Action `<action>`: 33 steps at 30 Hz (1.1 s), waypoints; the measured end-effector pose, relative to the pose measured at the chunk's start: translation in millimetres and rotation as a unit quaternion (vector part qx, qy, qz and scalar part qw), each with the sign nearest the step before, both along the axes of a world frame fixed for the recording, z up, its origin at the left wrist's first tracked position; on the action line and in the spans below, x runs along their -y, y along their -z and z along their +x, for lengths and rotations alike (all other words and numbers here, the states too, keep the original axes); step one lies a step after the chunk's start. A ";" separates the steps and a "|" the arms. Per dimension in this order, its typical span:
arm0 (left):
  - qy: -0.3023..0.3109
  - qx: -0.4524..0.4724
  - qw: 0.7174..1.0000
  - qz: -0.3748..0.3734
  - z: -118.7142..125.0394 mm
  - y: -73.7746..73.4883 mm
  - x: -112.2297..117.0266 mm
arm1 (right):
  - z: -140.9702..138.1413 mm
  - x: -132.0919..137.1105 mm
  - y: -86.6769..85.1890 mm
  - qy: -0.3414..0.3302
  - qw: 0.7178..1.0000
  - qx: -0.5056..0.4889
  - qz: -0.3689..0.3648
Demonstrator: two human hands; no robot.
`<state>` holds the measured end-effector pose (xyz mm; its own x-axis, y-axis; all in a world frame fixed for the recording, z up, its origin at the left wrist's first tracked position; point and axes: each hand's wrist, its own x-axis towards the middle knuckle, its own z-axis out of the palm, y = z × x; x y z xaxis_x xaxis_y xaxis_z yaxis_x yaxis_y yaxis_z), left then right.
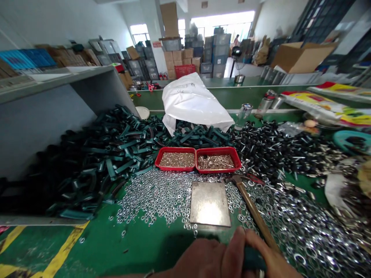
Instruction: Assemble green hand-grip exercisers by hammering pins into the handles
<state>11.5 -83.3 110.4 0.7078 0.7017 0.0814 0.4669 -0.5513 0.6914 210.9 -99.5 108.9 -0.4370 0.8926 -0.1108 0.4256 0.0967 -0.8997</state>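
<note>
At the bottom edge, my left hand (203, 256) and my right hand (271, 253) come together, both closed around a dark green plastic part (253, 259). Only a short piece of that part shows between the fingers, with a bit of metal at its lower end. Just beyond the hands lies a square metal plate (210, 204), bare on top. A hammer (255, 212) with a wooden handle rests right of the plate, its handle running down behind my right hand. Loose metal washers (162, 197) surround the plate.
Behind the plate stand two red trays (175, 168) (218, 170) of small metal pins. Dark green handles (124, 146) are heaped at left beside a grey shelf (58, 87). Black-headed bolts (269, 143) and shiny rings (315, 231) cover the right. A white sack (194, 100) stands behind.
</note>
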 end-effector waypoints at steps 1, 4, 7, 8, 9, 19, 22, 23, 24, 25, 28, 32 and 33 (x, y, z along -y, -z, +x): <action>-0.029 -0.012 1.000 -0.003 0.8 5.5 -6.6 | -2.0 -7.1 4.1 0.012 1.000 0.014 0.014; -0.106 -0.022 0.994 -0.017 -0.1 28.0 -46.8 | -9.4 -50.8 22.7 0.022 0.996 0.076 0.041; -0.090 -0.047 0.995 -0.013 -6.4 53.3 -93.4 | -6.8 -108.3 38.4 -0.034 0.976 0.178 0.122; -0.084 -0.071 0.994 -0.003 -9.3 60.0 -105.0 | -3.2 -125.9 41.2 -0.027 0.963 0.217 0.159; -0.076 -0.097 0.992 0.014 -12.0 64.8 -114.2 | 1.1 -141.9 42.7 -0.007 0.950 0.248 0.192; -0.068 -0.334 0.907 0.248 6.4 32.2 -220.9 | -4.8 -254.0 58.9 0.034 0.895 0.375 0.239; -0.048 -0.359 0.904 0.226 15.8 44.0 -250.1 | -16.2 -265.5 70.2 0.029 0.893 0.386 0.229; -0.043 -0.364 0.903 0.222 17.6 49.8 -254.9 | -17.5 -266.5 73.8 0.031 0.894 0.385 0.226; -0.040 -0.367 0.903 0.220 18.7 55.5 -257.7 | -17.5 -266.8 77.2 0.033 0.896 0.381 0.224; -0.038 -0.370 0.902 0.220 19.2 60.6 -258.6 | -16.5 -266.5 80.3 0.036 0.900 0.374 0.222; -0.040 -0.370 0.900 0.227 17.6 69.2 -255.5 | -12.0 -266.5 87.6 0.040 0.915 0.338 0.216; -0.048 -0.358 0.901 0.238 15.4 69.0 -247.7 | -10.8 -268.9 87.5 0.059 0.933 0.277 0.222; -0.046 -0.358 0.902 0.237 15.4 68.0 -245.7 | -11.5 -267.9 84.5 0.068 0.936 0.261 0.225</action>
